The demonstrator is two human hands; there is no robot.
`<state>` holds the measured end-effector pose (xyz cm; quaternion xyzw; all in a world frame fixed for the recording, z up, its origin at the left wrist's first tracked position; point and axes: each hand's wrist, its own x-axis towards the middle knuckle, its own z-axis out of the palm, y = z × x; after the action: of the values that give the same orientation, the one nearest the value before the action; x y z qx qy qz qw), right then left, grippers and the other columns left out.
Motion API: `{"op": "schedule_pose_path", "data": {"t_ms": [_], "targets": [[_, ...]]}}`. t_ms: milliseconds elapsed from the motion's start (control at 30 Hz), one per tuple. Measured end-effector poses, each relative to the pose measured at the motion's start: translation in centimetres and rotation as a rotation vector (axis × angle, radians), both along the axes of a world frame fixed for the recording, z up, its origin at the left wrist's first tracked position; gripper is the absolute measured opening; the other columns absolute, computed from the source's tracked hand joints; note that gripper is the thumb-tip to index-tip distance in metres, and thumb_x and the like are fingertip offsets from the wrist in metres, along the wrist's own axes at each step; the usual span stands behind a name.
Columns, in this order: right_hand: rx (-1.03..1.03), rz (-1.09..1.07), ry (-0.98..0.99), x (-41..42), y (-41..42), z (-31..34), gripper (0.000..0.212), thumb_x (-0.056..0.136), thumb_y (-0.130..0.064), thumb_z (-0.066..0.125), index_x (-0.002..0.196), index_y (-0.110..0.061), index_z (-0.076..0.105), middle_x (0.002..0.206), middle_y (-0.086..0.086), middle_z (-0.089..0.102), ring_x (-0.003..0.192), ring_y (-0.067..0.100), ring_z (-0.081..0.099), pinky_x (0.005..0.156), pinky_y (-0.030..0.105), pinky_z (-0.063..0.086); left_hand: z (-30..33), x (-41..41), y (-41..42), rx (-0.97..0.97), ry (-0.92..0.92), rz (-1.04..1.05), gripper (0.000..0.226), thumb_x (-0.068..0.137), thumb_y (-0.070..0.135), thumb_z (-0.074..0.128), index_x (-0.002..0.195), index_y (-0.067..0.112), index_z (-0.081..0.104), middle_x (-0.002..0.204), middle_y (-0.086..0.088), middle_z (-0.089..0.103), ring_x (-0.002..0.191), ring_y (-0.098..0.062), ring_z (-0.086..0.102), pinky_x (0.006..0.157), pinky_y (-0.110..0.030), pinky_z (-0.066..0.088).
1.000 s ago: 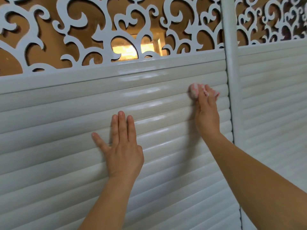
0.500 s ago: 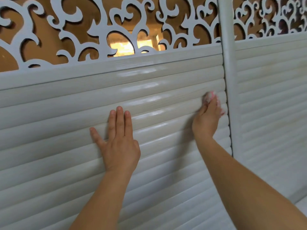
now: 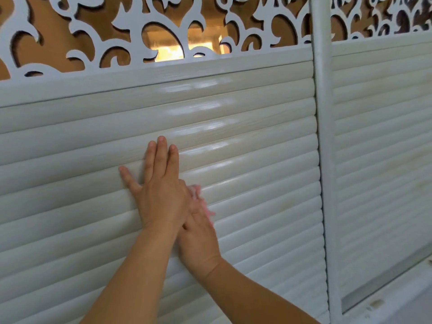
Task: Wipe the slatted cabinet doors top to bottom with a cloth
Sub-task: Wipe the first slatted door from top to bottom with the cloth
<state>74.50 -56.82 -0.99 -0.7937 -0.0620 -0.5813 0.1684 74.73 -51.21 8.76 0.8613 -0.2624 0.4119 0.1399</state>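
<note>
Head view: the left hand (image 3: 161,197) lies flat on the slatted door (image 3: 245,183), fingers straight and together, thumb spread out to the side, grasping nothing. The right hand (image 3: 198,239) sits just below and beside it, its fingers tucked partly behind the left hand, pressing a pink cloth (image 3: 198,195) against the slats; only a blurred edge of the cloth peeks out, so exactly how it is held cannot be told. Right of the hands runs the white upright post (image 3: 323,160), then a second slatted door (image 3: 383,148). Above the slats, white scrollwork fretwork (image 3: 131,26) over brown backing.
</note>
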Motion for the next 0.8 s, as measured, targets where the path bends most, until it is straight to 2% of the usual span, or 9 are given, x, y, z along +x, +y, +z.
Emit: {"op": "schedule_pose_path", "data": {"t_ms": [67,133,233,300,400,567,633,733,800], "targets": [[-0.166,-0.044,0.038,0.2,-0.9,-0.5,0.048,0.105,-0.030,0.012,0.150,-0.018,0.021,0.154,0.004,0.025,0.144,0.003,-0.011,0.117,0.026,0.000,0.1,-0.1,0.4,0.024,0.001,0.006,0.067,0.086,0.022,0.024,0.150,0.024,0.009,0.157,0.009,-0.013,0.142,-0.007,-0.016,0.110,-0.059,-0.012],[-0.190,-0.036,0.109,-0.2,-3.4,-0.2,0.046,0.102,-0.025,0.024,0.147,-0.020,0.029,0.154,-0.006,0.022,0.145,0.010,0.004,0.118,0.024,0.003,0.0,0.2,0.6,0.025,-0.023,0.008,0.066,0.086,0.018,0.030,0.150,0.023,0.013,0.157,0.008,-0.010,0.143,-0.007,-0.013,0.111,-0.059,-0.010],[0.063,-0.088,0.007,-1.1,-7.7,0.2,0.048,0.091,-0.009,0.034,0.137,-0.021,0.040,0.143,0.009,0.037,0.135,0.030,0.031,0.111,0.040,0.028,-0.4,0.6,0.8,0.017,-0.056,0.011,0.068,0.087,0.012,0.043,0.150,0.021,0.018,0.158,0.006,-0.005,0.144,-0.009,-0.008,0.110,-0.060,-0.007],[0.224,-0.178,-0.019,-1.6,-10.9,0.1,0.049,0.090,-0.002,0.034,0.136,-0.017,0.041,0.138,0.016,0.043,0.131,0.035,0.037,0.110,0.037,0.027,-0.6,0.6,0.6,0.021,-0.047,0.024,0.068,0.089,0.012,0.042,0.150,0.022,0.013,0.158,0.005,-0.009,0.144,-0.010,-0.012,0.109,-0.061,-0.008],[0.546,-0.290,-0.030,-3.0,-15.5,0.5,0.052,0.095,0.005,0.039,0.144,-0.013,0.037,0.149,0.010,0.035,0.139,0.027,0.027,0.106,0.017,0.014,-1.1,0.8,0.5,0.024,-0.056,0.047,0.072,0.090,0.016,0.039,0.151,0.023,0.001,0.156,0.004,-0.017,0.143,-0.012,-0.017,0.107,-0.061,-0.011],[0.922,-0.351,-0.107,-3.3,-18.2,0.5,0.046,0.100,-0.008,0.034,0.146,-0.010,0.032,0.154,0.004,0.027,0.143,0.025,0.020,0.112,0.025,0.016,-3.2,2.1,2.2,0.008,-0.117,0.030,0.074,0.084,0.019,0.051,0.149,0.019,0.016,0.158,-0.003,0.006,0.144,-0.017,0.000,0.105,-0.068,-0.002],[1.010,-0.330,-0.162,-2.6,-16.3,0.4,0.049,0.101,-0.008,0.033,0.149,-0.011,0.026,0.156,0.005,0.024,0.144,0.018,0.018,0.110,0.015,0.010,-3.8,2.6,2.7,0.023,-0.129,0.020,0.076,0.085,0.020,0.053,0.149,0.019,0.012,0.158,-0.002,0.004,0.144,-0.016,0.000,0.106,-0.067,-0.001],[1.047,-0.305,-0.191,-1.3,-11.5,-0.3,0.050,0.101,-0.006,0.033,0.150,-0.014,0.024,0.156,0.003,0.021,0.144,0.018,0.017,0.098,-0.004,0.000,-4.2,2.8,2.9,-0.001,-0.167,0.000,0.078,0.084,0.017,0.054,0.148,0.019,0.011,0.157,-0.002,0.004,0.144,-0.017,0.001,0.108,-0.066,0.000],[0.997,-0.294,-0.178,-0.5,-8.3,-0.8,0.050,0.100,-0.004,0.034,0.148,-0.015,0.026,0.156,0.003,0.023,0.144,0.020,0.019,0.102,0.002,0.003,-4.8,3.0,2.9,-0.026,-0.193,-0.013,0.077,0.081,0.009,0.055,0.148,0.017,0.020,0.157,-0.005,0.013,0.143,-0.021,0.006,0.107,-0.067,0.005]]}}
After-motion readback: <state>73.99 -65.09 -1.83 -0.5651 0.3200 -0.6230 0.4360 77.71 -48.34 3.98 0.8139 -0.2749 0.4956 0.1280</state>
